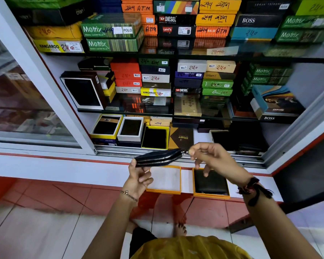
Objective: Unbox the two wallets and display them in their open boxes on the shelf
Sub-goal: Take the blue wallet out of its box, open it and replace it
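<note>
A dark zip wallet (158,157) with a silver zipper hangs above the white ledge. My left hand (138,177) grips its left end. My right hand (208,156) pinches the zipper pull at its right end. Below the wallet lies an open orange box (165,179) with a white lining and nothing inside. To its right a second open orange box (211,195) holds a black folded wallet (209,182). Both boxes rest on the ledge in front of the cabinet.
The bottom shelf holds open display boxes with wallets, among them a yellow-rimmed box (154,137) and a white box (130,128). Stacked closed boxes fill the glass shelves above. The sliding door track (232,157) runs along the cabinet front. Red floor tiles lie below.
</note>
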{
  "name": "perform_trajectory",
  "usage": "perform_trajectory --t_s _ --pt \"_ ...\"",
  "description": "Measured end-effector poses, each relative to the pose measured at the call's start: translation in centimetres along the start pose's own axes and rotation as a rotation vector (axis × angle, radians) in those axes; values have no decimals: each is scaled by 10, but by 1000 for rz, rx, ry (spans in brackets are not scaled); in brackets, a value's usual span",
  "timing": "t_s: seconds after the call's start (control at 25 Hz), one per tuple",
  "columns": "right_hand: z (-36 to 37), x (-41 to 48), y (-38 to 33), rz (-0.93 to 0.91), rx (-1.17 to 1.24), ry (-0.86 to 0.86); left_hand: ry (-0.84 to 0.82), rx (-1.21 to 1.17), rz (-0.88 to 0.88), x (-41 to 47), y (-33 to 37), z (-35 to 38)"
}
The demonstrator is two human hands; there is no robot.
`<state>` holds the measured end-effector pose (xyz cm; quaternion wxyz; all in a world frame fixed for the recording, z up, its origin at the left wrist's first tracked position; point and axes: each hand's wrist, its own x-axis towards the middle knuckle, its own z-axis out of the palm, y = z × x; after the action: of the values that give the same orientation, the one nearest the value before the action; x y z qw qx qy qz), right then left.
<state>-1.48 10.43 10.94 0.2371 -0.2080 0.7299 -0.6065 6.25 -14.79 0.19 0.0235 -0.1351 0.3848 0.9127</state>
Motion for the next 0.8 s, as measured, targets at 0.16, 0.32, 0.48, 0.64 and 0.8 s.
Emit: perform_trajectory --t_s 0.16,0.32,0.48,0.64,0.8 --pt "-3 -4 -10 10 -120 19 97 191 63 1 8 -5" --pt "29 1 -1 -15 -243 27 178 360 98 3 8 -2" --pt "76 9 21 -52 -396 -53 163 570 63 7 -4 -1" --pt "74 17 37 -90 -551 -22 139 716 67 7 -13 -17" --pt "65 22 66 -121 -779 -19 59 1062 41 11 -12 -42"
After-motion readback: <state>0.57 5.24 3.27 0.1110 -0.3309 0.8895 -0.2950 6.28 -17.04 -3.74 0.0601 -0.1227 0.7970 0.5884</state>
